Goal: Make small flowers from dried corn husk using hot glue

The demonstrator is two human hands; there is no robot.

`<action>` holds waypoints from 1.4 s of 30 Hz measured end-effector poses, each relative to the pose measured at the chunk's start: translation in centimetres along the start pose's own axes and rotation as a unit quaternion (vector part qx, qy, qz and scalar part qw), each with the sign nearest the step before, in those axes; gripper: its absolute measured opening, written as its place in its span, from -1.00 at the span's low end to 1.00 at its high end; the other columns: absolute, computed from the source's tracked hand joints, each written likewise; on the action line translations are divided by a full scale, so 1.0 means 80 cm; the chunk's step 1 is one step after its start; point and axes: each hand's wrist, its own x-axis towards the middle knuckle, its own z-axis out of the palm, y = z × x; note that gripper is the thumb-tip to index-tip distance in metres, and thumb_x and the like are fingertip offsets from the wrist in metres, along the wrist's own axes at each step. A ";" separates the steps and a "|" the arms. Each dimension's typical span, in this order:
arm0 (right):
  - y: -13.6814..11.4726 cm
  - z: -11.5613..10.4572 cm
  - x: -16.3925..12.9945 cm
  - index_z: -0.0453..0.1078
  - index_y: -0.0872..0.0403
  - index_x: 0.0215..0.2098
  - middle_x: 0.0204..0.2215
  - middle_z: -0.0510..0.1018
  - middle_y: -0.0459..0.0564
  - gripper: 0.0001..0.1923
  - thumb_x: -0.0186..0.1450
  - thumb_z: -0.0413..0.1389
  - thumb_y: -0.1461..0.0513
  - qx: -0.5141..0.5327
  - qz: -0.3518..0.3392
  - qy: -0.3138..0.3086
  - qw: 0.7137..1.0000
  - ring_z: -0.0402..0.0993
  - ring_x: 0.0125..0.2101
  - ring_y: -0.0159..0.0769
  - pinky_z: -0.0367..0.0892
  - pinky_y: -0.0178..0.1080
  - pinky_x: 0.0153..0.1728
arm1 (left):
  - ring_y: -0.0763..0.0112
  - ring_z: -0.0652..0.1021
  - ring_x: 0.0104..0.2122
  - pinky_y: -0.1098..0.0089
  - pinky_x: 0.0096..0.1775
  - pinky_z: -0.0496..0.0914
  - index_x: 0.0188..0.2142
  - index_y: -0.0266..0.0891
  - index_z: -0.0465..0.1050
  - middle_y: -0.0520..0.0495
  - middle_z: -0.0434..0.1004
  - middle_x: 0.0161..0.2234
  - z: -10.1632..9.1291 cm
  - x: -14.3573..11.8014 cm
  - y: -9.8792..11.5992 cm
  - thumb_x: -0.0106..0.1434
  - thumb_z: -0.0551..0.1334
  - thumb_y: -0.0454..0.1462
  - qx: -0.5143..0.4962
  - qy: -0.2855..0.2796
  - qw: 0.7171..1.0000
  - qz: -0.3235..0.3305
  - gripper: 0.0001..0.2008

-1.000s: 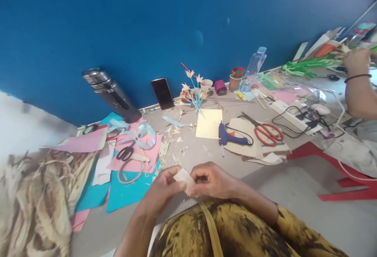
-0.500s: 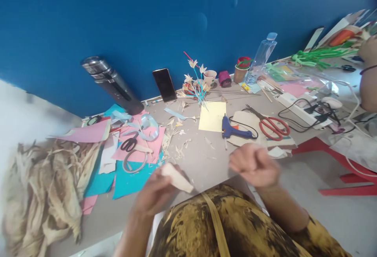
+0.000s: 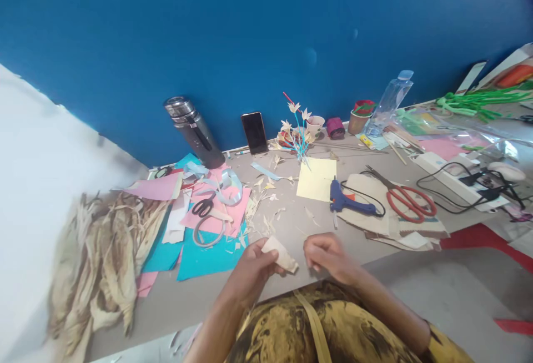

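Observation:
My left hand (image 3: pixel 257 268) pinches a folded cream-coloured piece (image 3: pixel 281 255), perhaps dried husk or paper, near the table's front edge. A short way to its right is my right hand (image 3: pixel 327 253), with its fingers curled closed; anything inside them is hidden. The two hands are apart. Beyond them lie cream scraps (image 3: pixel 266 216) and a yellow paper sheet (image 3: pixel 317 179). Behind the sheet stand small cream flowers (image 3: pixel 296 124) on blue stems. Right of the sheet is a blue glue gun (image 3: pixel 352 203), beside large red-handled scissors (image 3: pixel 410 199).
Dried husks (image 3: pixel 94 263) hang over the table's left side. Coloured papers (image 3: pixel 208 260), small black-handled scissors (image 3: pixel 203 207) and a tape ring lie left. A dark flask (image 3: pixel 195 132), phone (image 3: pixel 254 132) and plastic bottle (image 3: pixel 389 105) stand along the wall. A power strip (image 3: pixel 453 180) with cables is right.
My right hand has moved in close to the folded piece held in my left hand. The view has shifted left, and the other person's arm at the right edge is out of sight.

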 end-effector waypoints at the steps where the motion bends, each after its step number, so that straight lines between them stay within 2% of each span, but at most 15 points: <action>1: 0.001 0.004 0.001 0.31 0.08 -0.63 -0.71 0.28 -0.15 -0.41 0.28 0.14 -0.20 -0.031 0.010 0.009 0.999 0.14 -0.65 -0.43 0.05 -0.33 -0.57 | 0.39 0.51 -0.50 0.41 -0.39 0.36 -0.35 -0.35 0.52 -0.10 0.54 -0.50 0.003 0.002 -0.003 0.00 0.51 -0.18 0.010 -0.009 1.000 -0.005 -0.67; 3: 0.002 0.010 -0.001 0.29 0.08 -0.64 -0.71 0.26 -0.16 -0.38 0.30 0.11 -0.20 -0.040 0.006 -0.022 0.999 0.10 -0.66 -0.45 0.01 -0.34 -0.58 | 0.40 0.50 -0.53 0.41 -0.42 0.35 -0.41 -0.33 0.49 -0.07 0.51 -0.53 0.006 0.003 -0.005 -0.02 0.52 -0.13 -0.012 -0.054 0.998 -0.009 -0.65; 5: 0.002 0.010 -0.005 0.29 0.07 -0.66 -0.73 0.24 -0.16 -0.34 0.30 0.05 -0.26 0.003 -0.011 -0.063 0.998 0.09 -0.68 -0.44 0.02 -0.33 -0.59 | 0.42 0.47 -0.59 0.42 -0.47 0.33 -0.44 -0.29 0.47 -0.03 0.48 -0.56 0.005 0.002 -0.003 -0.04 0.52 -0.09 -0.033 -0.079 0.996 -0.003 -0.63; 7: 0.004 0.006 -0.005 0.31 0.07 -0.65 -0.73 0.26 -0.14 -0.32 0.29 0.03 -0.29 0.009 -0.011 -0.056 0.998 0.13 -0.68 -0.43 0.07 -0.32 -0.59 | 0.44 0.45 -0.60 0.43 -0.48 0.32 -0.43 -0.29 0.47 -0.04 0.49 -0.56 0.005 0.003 0.000 -0.03 0.51 -0.10 -0.006 -0.048 0.999 0.003 -0.64; 10: 0.007 0.003 0.002 0.35 0.09 -0.56 -0.67 0.34 -0.12 -0.36 0.33 0.02 -0.25 -0.042 0.014 0.010 0.999 0.21 -0.62 -0.42 0.12 -0.35 -0.56 | 0.43 0.47 -0.55 0.43 -0.42 0.33 -0.41 -0.33 0.51 -0.09 0.53 -0.54 0.007 0.007 0.000 0.00 0.50 -0.16 0.056 0.014 0.998 -0.001 -0.69; 13: 0.004 0.007 0.009 0.43 0.12 -0.39 -0.51 0.46 -0.07 -0.43 0.35 0.03 -0.21 -0.019 0.000 0.031 0.999 0.30 -0.51 -0.40 0.20 -0.36 -0.46 | 0.41 0.48 -0.51 0.42 -0.39 0.32 -0.39 -0.33 0.51 -0.08 0.54 -0.52 0.010 0.008 -0.002 0.00 0.50 -0.14 0.038 -0.008 0.999 -0.005 -0.67; 16: -0.001 0.015 0.012 0.46 0.12 -0.18 -0.39 0.49 -0.08 -0.50 0.25 0.22 -0.14 -0.010 -0.002 -0.004 1.000 0.30 -0.43 -0.39 0.22 -0.36 -0.40 | 0.45 0.46 -0.53 0.46 -0.43 0.28 -0.41 -0.31 0.47 -0.03 0.51 -0.52 0.012 0.007 -0.004 0.00 0.51 -0.14 0.048 0.007 0.999 -0.003 -0.66; 19: 0.000 0.021 0.013 0.45 0.13 -0.33 -0.51 0.42 -0.15 -0.61 0.17 0.32 -0.03 -0.026 0.036 0.013 0.999 0.24 -0.50 -0.42 0.17 -0.37 -0.47 | 0.48 0.43 -0.54 0.48 -0.44 0.26 -0.42 -0.31 0.45 0.01 0.48 -0.52 0.012 0.008 -0.006 0.00 0.51 -0.13 0.069 0.019 0.997 -0.006 -0.64; 22: 0.006 0.022 0.013 0.39 0.12 -0.44 -0.55 0.40 -0.15 -0.65 0.19 0.30 0.02 -0.013 0.044 0.034 0.998 0.24 -0.52 -0.42 0.17 -0.37 -0.48 | 0.50 0.42 -0.53 0.49 -0.43 0.26 -0.39 -0.32 0.45 0.01 0.47 -0.51 0.012 0.011 -0.012 0.03 0.50 -0.11 0.073 -0.006 0.997 -0.012 -0.64; 25: 0.010 0.020 0.011 0.37 0.11 -0.42 -0.55 0.40 -0.15 -0.66 0.23 0.26 0.02 -0.001 0.042 0.023 0.999 0.26 -0.51 -0.41 0.19 -0.36 -0.47 | 0.51 0.40 -0.53 0.49 -0.43 0.26 -0.39 -0.30 0.44 0.03 0.46 -0.52 0.015 0.014 -0.020 0.02 0.51 -0.12 0.057 -0.018 0.998 -0.002 -0.64; 30: 0.013 0.019 0.011 0.34 0.10 -0.43 -0.56 0.40 -0.15 -0.63 0.23 0.25 -0.02 0.014 0.043 0.057 0.997 0.26 -0.52 -0.41 0.20 -0.35 -0.47 | 0.43 0.47 -0.44 0.45 -0.35 0.34 -0.31 -0.34 0.56 -0.05 0.54 -0.43 0.018 0.020 -0.033 -0.01 0.52 -0.14 0.080 -0.017 0.996 0.017 -0.64; 36: 0.012 0.025 0.009 0.36 0.10 -0.42 -0.53 0.40 -0.15 -0.70 0.22 0.24 0.04 0.017 0.038 0.059 0.997 0.26 -0.49 -0.41 0.19 -0.36 -0.45 | 0.37 0.48 -0.38 0.42 -0.30 0.34 -0.29 -0.33 0.61 -0.07 0.57 -0.39 0.008 0.021 -0.033 -0.03 0.53 -0.15 0.069 -0.029 0.997 -0.030 -0.64; 42: 0.015 0.025 0.010 0.36 0.10 -0.45 -0.55 0.36 -0.17 -0.75 0.22 0.24 0.10 0.000 0.019 0.078 0.997 0.22 -0.49 -0.42 0.16 -0.36 -0.44 | 0.33 0.47 -0.34 0.41 -0.29 0.34 -0.26 -0.34 0.60 -0.08 0.57 -0.35 0.000 0.023 -0.027 0.00 0.51 -0.13 0.112 -0.063 0.991 -0.037 -0.62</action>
